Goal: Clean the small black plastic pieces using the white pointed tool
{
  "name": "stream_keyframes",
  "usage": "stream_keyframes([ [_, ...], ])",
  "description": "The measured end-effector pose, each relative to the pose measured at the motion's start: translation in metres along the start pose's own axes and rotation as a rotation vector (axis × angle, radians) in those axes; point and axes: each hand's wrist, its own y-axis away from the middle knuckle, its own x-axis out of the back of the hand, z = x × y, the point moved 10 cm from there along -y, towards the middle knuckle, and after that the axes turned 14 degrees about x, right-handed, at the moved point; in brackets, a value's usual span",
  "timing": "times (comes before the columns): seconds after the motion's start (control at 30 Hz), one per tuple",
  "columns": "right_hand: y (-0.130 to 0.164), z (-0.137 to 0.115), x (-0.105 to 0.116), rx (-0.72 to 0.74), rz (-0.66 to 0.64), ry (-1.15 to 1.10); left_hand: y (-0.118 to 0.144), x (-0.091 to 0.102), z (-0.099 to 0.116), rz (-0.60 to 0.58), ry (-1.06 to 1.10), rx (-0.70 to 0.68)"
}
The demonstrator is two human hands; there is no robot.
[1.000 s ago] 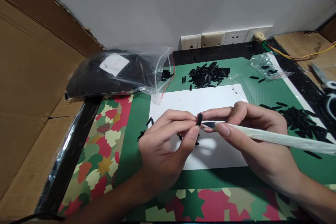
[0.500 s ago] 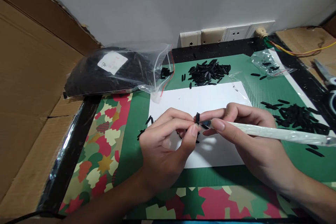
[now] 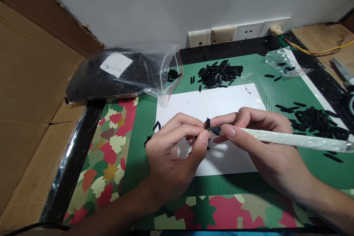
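Observation:
My left hand is closed, pinching a small elongated black piece upright between thumb and fingertips. My right hand grips a slim white-handled craft knife, its handle apparently wrapped in clear film and lying nearly level. The knife's dark tip points left and sits right beside the black piece; whether it touches cannot be made out. A right fingertip meets the piece from the far side. Under both hands lies a white paper sheet, with a few black pieces partly hidden behind my left fingers.
Similar black pieces form a heap behind the sheet and another heap at right. A large clear zip bag of dark contents lies back left, a small bag back right. Scissors, wall sockets and cardboard surround the green mat.
The view has shifted very slightly. Both hands keep nearly the same pose, with the knife tip still beside the black piece.

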Motion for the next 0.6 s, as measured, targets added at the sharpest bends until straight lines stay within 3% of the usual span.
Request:
stream_keyframes([
  [0.43,0.0009,-0.0019,0.0025,0.014,0.001,0.036,-0.0007,-0.0015,0.0005,0.003,-0.03,-0.013],
  [0.6,-0.0017,-0.0084,0.0024,0.066,-0.001,0.103,0.0039,-0.0008,0.0054,0.052,-0.063,-0.116],
])
